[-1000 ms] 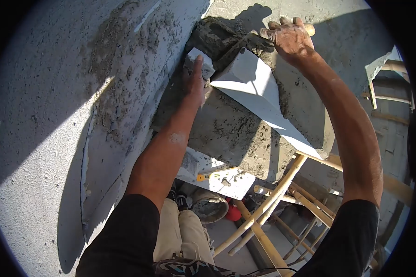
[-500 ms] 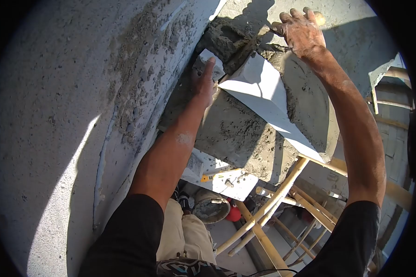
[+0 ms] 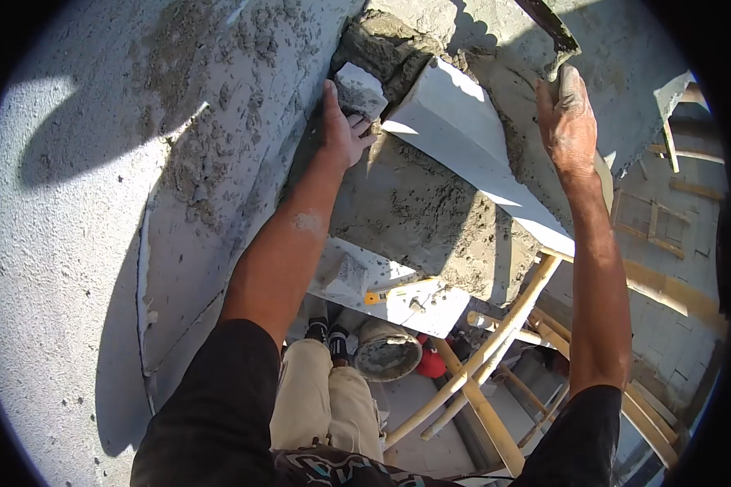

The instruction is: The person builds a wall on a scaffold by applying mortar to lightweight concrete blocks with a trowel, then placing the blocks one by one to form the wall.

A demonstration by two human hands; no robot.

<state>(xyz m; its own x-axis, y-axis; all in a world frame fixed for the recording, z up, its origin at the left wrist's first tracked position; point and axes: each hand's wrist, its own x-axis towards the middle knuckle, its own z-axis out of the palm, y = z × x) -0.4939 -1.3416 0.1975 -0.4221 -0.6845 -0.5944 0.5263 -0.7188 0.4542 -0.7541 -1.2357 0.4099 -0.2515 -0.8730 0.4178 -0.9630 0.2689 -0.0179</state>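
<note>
My left hand is against a small white block piece, its thumb up the left side and fingers along the lower edge. The piece sits in the corner between the rough wall and a long white angled block, beside grey mortar. At the upper right, my right hand is closed around a trowel, its mortar-smeared blade pointing up and away. The trowel's handle is mostly hidden in the hand.
A tall, mortar-splashed wall fills the left. Below are a mortar-covered surface, a white board with a yellow spirit level, a bucket and a red object. Wooden poles cross at the lower right.
My right hand has moved down and right, and the trowel blade now shows beyond it. My left hand has shifted lower on the block piece. The whole view has shifted slightly.
</note>
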